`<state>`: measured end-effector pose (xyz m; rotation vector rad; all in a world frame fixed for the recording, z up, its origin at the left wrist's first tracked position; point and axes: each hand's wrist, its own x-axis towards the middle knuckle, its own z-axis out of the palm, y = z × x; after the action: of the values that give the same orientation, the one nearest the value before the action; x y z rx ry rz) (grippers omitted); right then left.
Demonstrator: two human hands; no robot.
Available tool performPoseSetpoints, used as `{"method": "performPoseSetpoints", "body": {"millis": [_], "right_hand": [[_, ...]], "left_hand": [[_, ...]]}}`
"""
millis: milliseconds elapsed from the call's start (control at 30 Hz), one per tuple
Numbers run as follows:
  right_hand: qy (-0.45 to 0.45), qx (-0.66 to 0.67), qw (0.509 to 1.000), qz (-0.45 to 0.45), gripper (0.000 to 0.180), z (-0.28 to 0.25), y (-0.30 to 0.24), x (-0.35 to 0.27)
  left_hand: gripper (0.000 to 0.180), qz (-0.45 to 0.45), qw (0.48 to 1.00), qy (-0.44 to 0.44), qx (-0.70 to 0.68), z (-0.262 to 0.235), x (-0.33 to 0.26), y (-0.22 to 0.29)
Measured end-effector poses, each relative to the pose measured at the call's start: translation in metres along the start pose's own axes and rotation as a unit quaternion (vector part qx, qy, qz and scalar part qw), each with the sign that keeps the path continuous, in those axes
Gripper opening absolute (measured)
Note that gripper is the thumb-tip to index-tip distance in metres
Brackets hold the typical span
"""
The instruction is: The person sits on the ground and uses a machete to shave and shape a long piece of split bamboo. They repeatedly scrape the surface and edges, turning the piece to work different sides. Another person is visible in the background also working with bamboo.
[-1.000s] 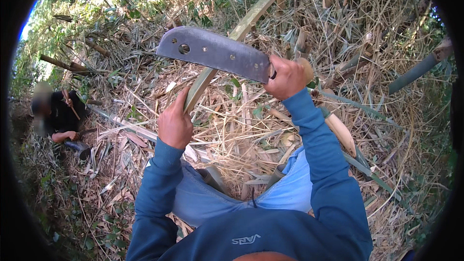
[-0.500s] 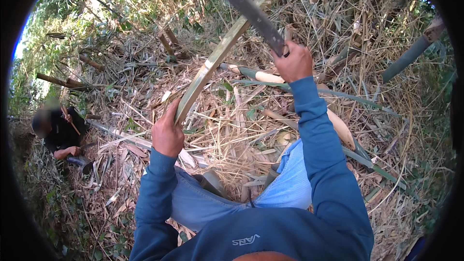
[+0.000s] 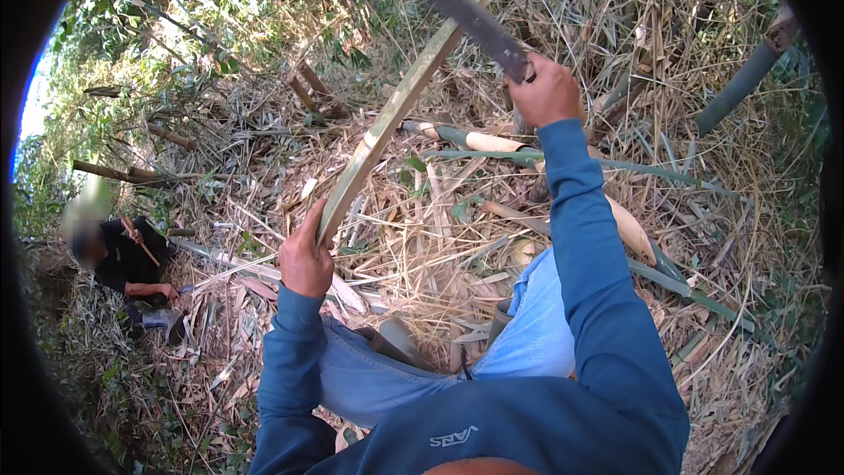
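My left hand [image 3: 306, 252] is closed round the lower end of a split bamboo strip [image 3: 387, 123], which slants up and away to the right. A paler patch shows partway along the strip. My right hand [image 3: 547, 92] grips a machete [image 3: 462, 13], its handle hidden in the fist. The dark, broad blade points up and left and crosses the strip close to its far end. From this angle I cannot tell whether the edge touches the bamboo.
Dry leaves and shavings cover the ground round my boots [image 3: 400, 343]. Cut bamboo pieces [image 3: 488, 142] lie ahead and to the right. Bamboo stumps [image 3: 303, 88] stand further off. At the left a co-worker [image 3: 132, 255] in dark clothes sits low, holding a stick. A thick bamboo pole [image 3: 738, 92] slants at the right.
My right hand and the machete have shifted slightly right and down. The strip's far end has moved a little left. The co-worker's hand and body have shifted slightly.
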<state>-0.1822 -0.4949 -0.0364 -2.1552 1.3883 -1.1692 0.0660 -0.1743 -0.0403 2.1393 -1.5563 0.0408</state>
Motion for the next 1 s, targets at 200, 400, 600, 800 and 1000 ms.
{"method": "performPoseSetpoints", "body": {"millis": [200, 400, 600, 800, 1000], "right_hand": [[-0.009, 0.326, 0.914, 0.24, 0.029, 0.014, 0.035, 0.011], [-0.074, 0.599, 0.75, 0.272, 0.027, 0.025, -0.012, -0.006], [-0.108, 0.626, 0.712, 0.298, 0.028, 0.032, -0.033, -0.017], [-0.151, 0.638, 0.678, 0.331, 0.028, 0.043, -0.04, -0.026], [-0.177, 0.632, 0.681, 0.324, 0.029, 0.056, -0.048, -0.033]], "left_hand": [[0.062, 0.012, 1.0, 0.022, -0.014, 0.004, 0.003, 0.001], [0.047, -0.059, 0.989, 0.003, -0.138, 0.007, 0.019, 0.014], [0.031, -0.108, 0.952, -0.02, -0.285, 0.014, 0.023, 0.024], [0.033, -0.16, 0.899, -0.027, -0.406, 0.013, 0.023, 0.025], [0.053, -0.157, 0.874, -0.071, -0.455, 0.002, 0.021, 0.016]]}}
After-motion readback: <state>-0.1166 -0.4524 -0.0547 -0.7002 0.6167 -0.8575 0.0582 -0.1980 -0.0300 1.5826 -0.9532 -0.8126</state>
